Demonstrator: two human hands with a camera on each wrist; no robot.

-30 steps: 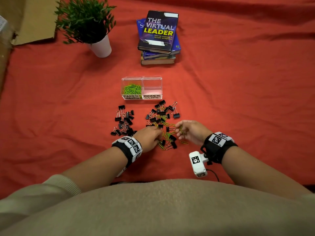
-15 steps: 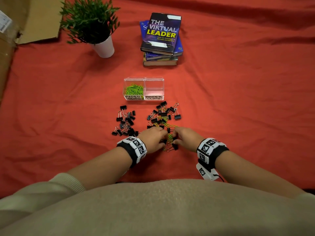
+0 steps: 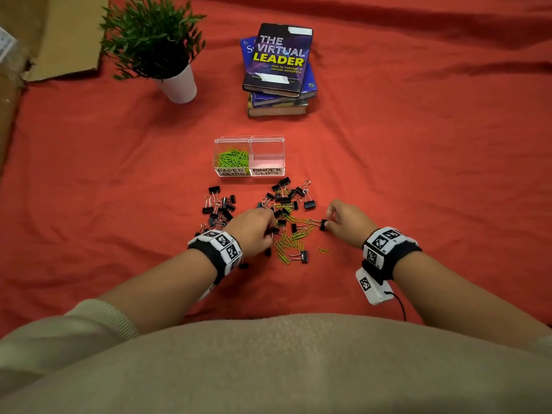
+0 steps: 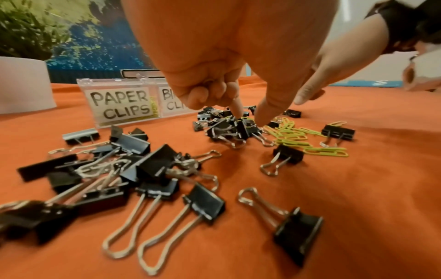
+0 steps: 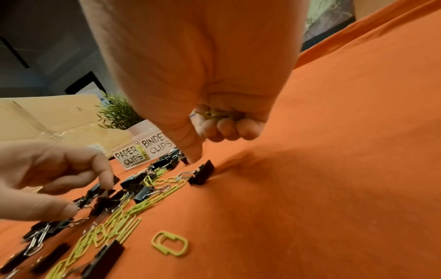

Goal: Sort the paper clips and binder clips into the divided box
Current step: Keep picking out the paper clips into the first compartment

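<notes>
My right hand (image 3: 348,220) has its smaller fingers (image 5: 235,128) curled tight over a few green paper clips tucked in the palm (image 5: 214,114), while the thumb and forefinger reach down to a black binder clip (image 3: 323,225) at the right edge of the mixed heap; from the wrist view the thumb tip sits just beside the clip's black body, and I cannot tell whether the pinch has closed on it. My left hand (image 3: 254,231) has its forefinger and thumb spread narrowly and pressing into the tangle of binder clips (image 4: 226,126), the other fingers folded and holding nothing I can see. To do this step well, I judge I should not mix kinds in one hand: either nudge this binder clip clear of the green ones or drop the palmed clips first. The wire handles snag on paper clips (image 3: 291,239), so I would lift slowly and shake loose any that trail. The divided box (image 3: 249,174) stands just beyond the heap on the red cloth (image 3: 418,174) over the desk, its left cell part filled with green clips, its right cell, labelled for binder clips, seemingly empty. A separate pile of binder clips (image 3: 219,206) lies to the left.
</notes>
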